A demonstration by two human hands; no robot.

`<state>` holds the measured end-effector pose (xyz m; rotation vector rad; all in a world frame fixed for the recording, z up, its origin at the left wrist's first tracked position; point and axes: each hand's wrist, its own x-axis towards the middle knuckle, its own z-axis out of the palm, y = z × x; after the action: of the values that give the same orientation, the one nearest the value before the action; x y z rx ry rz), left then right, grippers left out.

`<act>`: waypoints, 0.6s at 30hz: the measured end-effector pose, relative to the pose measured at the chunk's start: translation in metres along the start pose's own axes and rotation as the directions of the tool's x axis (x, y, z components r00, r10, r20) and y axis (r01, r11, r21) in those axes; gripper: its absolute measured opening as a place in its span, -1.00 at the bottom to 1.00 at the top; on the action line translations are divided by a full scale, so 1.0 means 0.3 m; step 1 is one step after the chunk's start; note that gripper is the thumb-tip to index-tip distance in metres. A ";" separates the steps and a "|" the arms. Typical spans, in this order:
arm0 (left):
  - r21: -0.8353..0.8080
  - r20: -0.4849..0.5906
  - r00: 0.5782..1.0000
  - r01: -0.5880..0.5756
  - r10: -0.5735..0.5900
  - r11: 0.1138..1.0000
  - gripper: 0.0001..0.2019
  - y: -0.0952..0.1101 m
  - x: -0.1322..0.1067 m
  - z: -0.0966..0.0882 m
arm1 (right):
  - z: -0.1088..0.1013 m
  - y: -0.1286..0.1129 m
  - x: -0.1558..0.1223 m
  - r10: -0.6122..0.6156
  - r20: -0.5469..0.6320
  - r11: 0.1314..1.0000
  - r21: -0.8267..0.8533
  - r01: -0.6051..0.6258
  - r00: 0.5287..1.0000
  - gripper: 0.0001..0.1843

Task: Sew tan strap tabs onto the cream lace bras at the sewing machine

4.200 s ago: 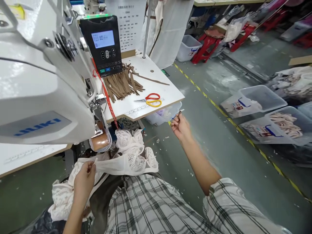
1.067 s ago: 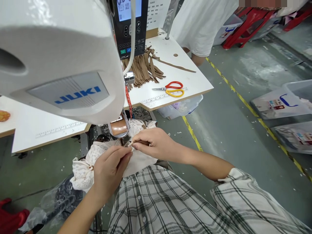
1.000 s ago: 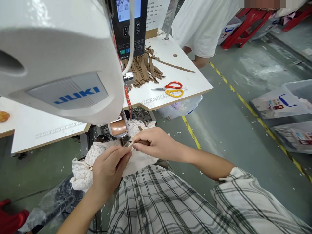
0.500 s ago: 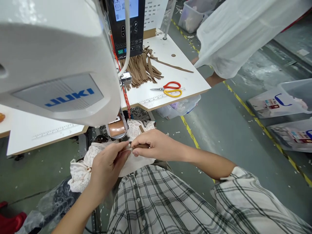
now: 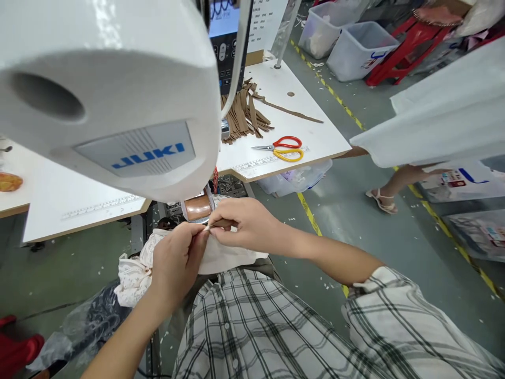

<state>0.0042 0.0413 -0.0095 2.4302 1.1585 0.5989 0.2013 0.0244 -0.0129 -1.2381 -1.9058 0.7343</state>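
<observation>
Below the head of a white JUKI sewing machine (image 5: 153,152), my two hands meet with their fingertips nearly touching. My left hand (image 5: 177,258) pinches the edge of a cream lace garment (image 5: 136,273) between thumb and fingers. My right hand (image 5: 248,226) is closed in a pinch at the same spot, with a bit of brown strip showing inside its curled fingers. The garment spreads under both hands across the lap, and part of it is hidden. A copper-coloured part (image 5: 198,208) of the machine sits just beyond the fingertips.
Scissors with red and yellow handles (image 5: 288,149) and a pile of brown fabric strips (image 5: 246,113) lie on the white table (image 5: 303,95). A person in white clothing (image 5: 437,116) stands at the right. Plastic bins (image 5: 359,50) and a red stool (image 5: 406,47) occupy the floor behind.
My view has shifted, so the machine appears further right. Both hands stay together at the garment's edge, fingertips closer. The person in white has moved right, and a sandalled foot now shows.
</observation>
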 end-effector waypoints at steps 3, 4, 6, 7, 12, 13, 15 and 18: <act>0.117 -0.121 0.992 -0.018 0.033 0.993 -0.90 -0.047 0.008 -0.002 | -0.024 0.011 0.079 0.060 0.102 0.998 -0.009 -0.060 0.993 -0.89; 0.171 -0.159 0.982 -0.079 0.106 0.982 -0.91 -0.069 0.009 0.000 | -0.028 0.014 0.101 0.089 0.122 0.996 -0.040 -0.085 0.989 -0.87; 0.284 -0.196 0.930 -0.250 0.311 0.926 -0.85 -0.118 0.010 0.006 | -0.032 0.016 0.132 0.131 0.142 0.987 -0.108 -0.116 0.981 -0.81; 0.332 -0.193 0.893 -0.330 0.406 0.884 -0.79 -0.142 0.011 0.008 | -0.032 0.015 0.142 0.141 0.147 0.983 -0.135 -0.122 0.979 -0.79; 0.453 -0.088 0.811 -0.484 0.578 0.748 -0.60 -0.221 0.027 0.002 | -0.030 0.004 0.154 0.142 0.159 0.972 -0.211 -0.107 0.977 -0.75; 0.470 -0.055 0.806 -0.500 0.589 0.727 -0.60 -0.225 0.032 -0.002 | -0.029 0.005 0.152 0.139 0.159 0.969 -0.225 -0.101 0.977 -0.75; 0.510 0.005 0.807 -0.510 0.591 0.692 -0.63 -0.220 0.041 -0.010 | -0.022 0.011 0.140 0.112 0.138 0.965 -0.251 -0.075 0.984 -0.77; 0.569 0.054 0.845 -0.464 0.532 0.679 -0.68 -0.189 0.048 -0.022 | 0.007 0.030 0.099 -0.030 0.004 0.941 -0.337 0.030 1.000 -0.85</act>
<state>-0.0267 0.0871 -0.0296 3.3268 0.7559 0.6169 0.1962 0.0550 -0.0132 -1.4089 -2.1051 0.3987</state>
